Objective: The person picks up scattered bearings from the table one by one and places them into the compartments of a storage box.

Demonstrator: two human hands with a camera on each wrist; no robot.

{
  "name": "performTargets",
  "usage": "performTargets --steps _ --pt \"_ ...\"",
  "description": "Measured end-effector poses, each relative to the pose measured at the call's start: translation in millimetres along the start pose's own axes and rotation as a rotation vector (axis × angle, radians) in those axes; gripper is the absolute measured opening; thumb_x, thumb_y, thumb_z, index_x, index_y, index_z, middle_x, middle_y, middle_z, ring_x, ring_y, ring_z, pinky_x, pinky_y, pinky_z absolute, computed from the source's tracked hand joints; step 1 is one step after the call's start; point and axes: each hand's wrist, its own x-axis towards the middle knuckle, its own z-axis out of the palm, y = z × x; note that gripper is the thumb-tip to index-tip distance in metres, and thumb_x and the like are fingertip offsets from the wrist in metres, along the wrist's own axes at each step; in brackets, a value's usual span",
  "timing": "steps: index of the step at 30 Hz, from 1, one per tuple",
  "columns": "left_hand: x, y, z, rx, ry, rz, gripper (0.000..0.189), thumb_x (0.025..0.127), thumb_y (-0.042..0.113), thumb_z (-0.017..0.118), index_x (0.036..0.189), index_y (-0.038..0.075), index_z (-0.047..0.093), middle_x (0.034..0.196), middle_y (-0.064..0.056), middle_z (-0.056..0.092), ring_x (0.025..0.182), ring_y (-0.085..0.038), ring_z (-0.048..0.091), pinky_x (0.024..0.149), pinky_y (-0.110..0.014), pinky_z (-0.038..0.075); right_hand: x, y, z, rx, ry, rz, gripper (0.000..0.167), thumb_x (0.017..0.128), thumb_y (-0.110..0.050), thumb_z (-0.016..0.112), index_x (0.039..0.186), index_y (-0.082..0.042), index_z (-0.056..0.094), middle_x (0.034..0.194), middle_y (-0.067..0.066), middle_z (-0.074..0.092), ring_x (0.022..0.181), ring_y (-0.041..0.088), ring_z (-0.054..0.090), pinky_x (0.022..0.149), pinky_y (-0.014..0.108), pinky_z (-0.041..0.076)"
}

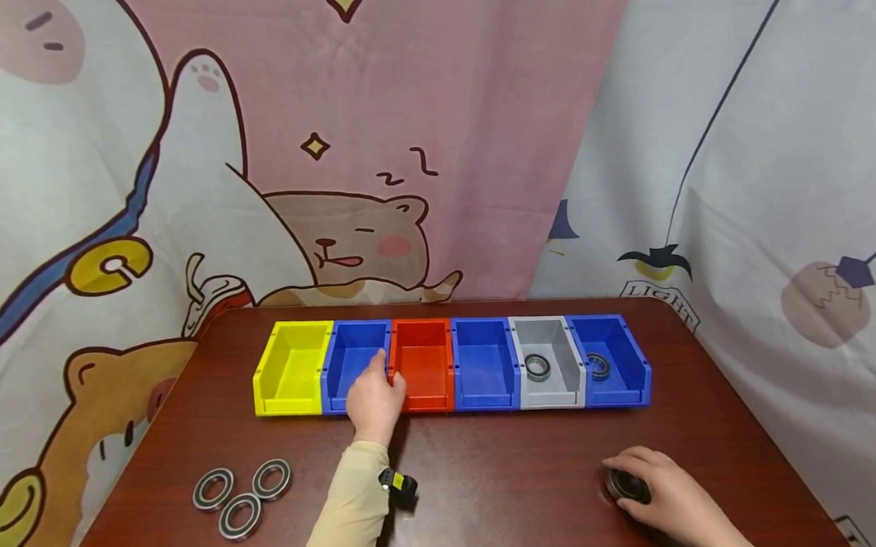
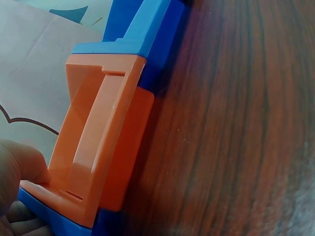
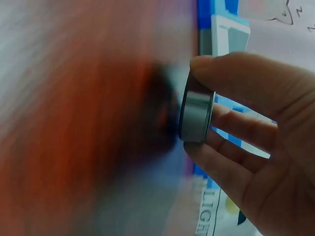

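My left hand (image 1: 374,401) is at the front of the joined bins, at the walls between a blue storage bin (image 1: 356,344) and the red storage bin (image 1: 421,353). In the left wrist view its thumb bends over the red bin's edge and its fingers lie on the blue bin's side, gripping the walls between. Over the table's right side, my right hand (image 1: 672,492) pinches a ball bearing (image 3: 197,115) between thumb and fingers, the ring standing on edge. Whether that bearing touches the table cannot be told.
Three bearings (image 1: 240,516) lie flat at the table's left. The row also has a yellow bin (image 1: 294,364), another blue bin (image 1: 484,358), a grey bin with one bearing (image 1: 538,367), and a right-end blue bin with one bearing (image 1: 599,367). A printed curtain (image 1: 476,139) hangs behind.
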Motion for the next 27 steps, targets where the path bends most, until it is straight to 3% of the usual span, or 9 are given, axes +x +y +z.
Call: performTargets --steps 12,21,27 --pt "-1.1 0.3 0.1 0.001 0.001 -0.003 0.047 0.084 0.016 0.072 0.127 0.000 0.065 0.107 -0.022 0.071 0.076 -0.041 0.067 0.063 -0.053 0.055 47.8 -34 -2 0.076 0.202 -0.351 0.050 0.067 -0.014 0.088 0.115 -0.014 0.072 0.111 -0.005 0.064 0.100 0.015 0.061 0.083 0.038 0.054" --pt "-1.0 0.2 0.9 0.010 -0.003 0.001 0.046 0.085 0.016 0.072 0.127 -0.001 0.065 0.108 -0.022 0.071 0.077 -0.040 0.068 0.066 -0.052 0.055 94.0 -65 -14 0.101 0.167 -0.405 0.049 0.073 -0.018 0.085 0.120 -0.014 0.071 0.116 0.000 0.065 0.106 0.020 0.061 0.087 0.044 0.053" --pt "-0.5 0.1 0.0 0.009 -0.011 0.001 0.046 0.086 0.017 0.071 0.128 -0.001 0.064 0.109 -0.022 0.070 0.078 -0.040 0.068 0.065 -0.052 0.055 120.2 -85 -23 0.135 0.144 -0.384 0.048 0.077 -0.018 0.084 0.123 -0.015 0.070 0.119 0.003 0.063 0.107 0.021 0.061 0.089 0.043 0.054"
